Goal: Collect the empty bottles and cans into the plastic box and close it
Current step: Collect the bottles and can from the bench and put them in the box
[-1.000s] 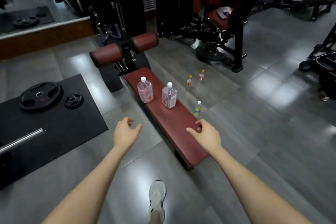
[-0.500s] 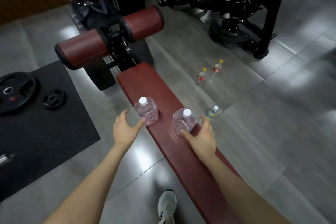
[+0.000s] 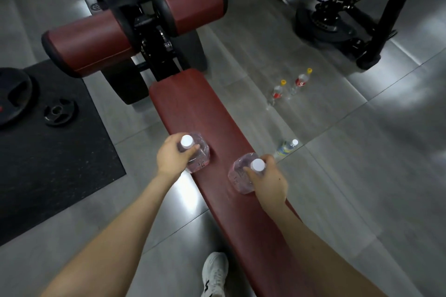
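Two clear plastic bottles with white caps stand upright on a dark red bench. My left hand grips the left bottle around its neck. My right hand grips the right bottle just under its cap. On the floor to the right of the bench stand two small bottles with yellow caps and red labels, and a small bottle with a white cap and yellow-blue label. No plastic box is in view.
The bench's red roller pads rise at its far end. A black mat with weight plates lies to the left. A black machine base stands at the back right. My white shoe is by the bench.
I have stepped closer to the bench. Both hands, open beside the bottles half a second ago, have closed around the bottles' necks.
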### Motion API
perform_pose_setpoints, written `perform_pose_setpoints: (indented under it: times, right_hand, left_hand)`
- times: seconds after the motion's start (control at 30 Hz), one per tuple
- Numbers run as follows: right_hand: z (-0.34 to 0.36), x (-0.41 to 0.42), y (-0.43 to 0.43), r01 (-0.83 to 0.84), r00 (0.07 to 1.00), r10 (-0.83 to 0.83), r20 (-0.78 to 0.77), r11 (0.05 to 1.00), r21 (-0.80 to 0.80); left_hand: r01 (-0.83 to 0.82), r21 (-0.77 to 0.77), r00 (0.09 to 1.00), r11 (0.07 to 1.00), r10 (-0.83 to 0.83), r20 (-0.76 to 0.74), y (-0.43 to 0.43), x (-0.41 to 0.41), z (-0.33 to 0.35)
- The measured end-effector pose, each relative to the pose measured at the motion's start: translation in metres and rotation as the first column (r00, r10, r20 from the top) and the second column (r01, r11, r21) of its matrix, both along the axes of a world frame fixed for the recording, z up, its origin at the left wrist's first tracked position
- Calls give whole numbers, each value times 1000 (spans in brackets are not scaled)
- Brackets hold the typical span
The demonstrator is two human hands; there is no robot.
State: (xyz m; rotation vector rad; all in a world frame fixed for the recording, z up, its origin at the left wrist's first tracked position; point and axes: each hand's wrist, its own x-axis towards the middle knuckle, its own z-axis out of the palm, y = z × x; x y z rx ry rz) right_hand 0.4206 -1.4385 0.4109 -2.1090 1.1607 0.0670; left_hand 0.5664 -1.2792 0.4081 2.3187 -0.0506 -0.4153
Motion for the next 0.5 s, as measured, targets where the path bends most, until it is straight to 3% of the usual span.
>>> perform_pose_setpoints:
  times: [0.27, 0.37, 0.5]
  right_hand:
    - [35, -12, 0, -110, 988, 111, 108, 994, -17]
    - [61, -31, 9, -156, 970, 145, 194, 987, 40]
    - [88, -73, 35, -325, 925, 310, 218, 945, 36]
  left_hand:
    - [-66, 57, 997, 996, 64, 42, 27, -22, 32]
    - [-144, 37, 989, 989, 143, 36, 55, -56, 62]
    - [-274, 42, 961, 961, 273, 37, 109, -136, 96]
